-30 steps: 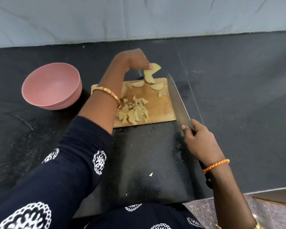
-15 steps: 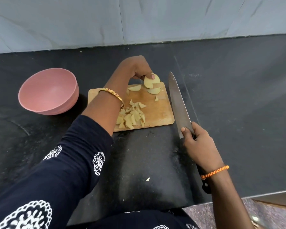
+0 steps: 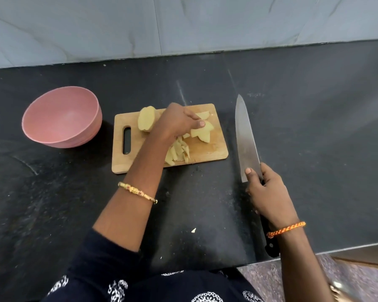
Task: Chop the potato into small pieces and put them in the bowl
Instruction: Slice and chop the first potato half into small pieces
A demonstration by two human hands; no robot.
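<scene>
Black counter [image 3: 314, 138]. Cutting board [image 3: 207, 152]: left hand [image 3: 175, 123] on it, fingers pinching potato slices [image 3: 202, 131]. Right of the board, right hand [image 3: 267, 192] grips knife [image 3: 246, 136]. Left: pink bowl [image 3: 61, 118].

Cutting board at the middle of the bench, bowl to its left, knife to its right.

The cutting board [image 3: 214, 154] lies on the bench [image 3: 314, 127], its handle slot toward the bowl [image 3: 61, 118], which stands just beside it on the left. On the board, a potato half [image 3: 146, 121] sits at the far left part, potato slices [image 3: 202, 131] at the far right, and the chopped pieces [image 3: 178, 152] nearer the front edge. The left hand [image 3: 177, 123] rests over the slices. Right of the board and apart from it, the knife [image 3: 246, 138] points away, held by the right hand [image 3: 266, 192]. A stray bit [image 3: 193, 230] lies on the bench in front of the board.
</scene>
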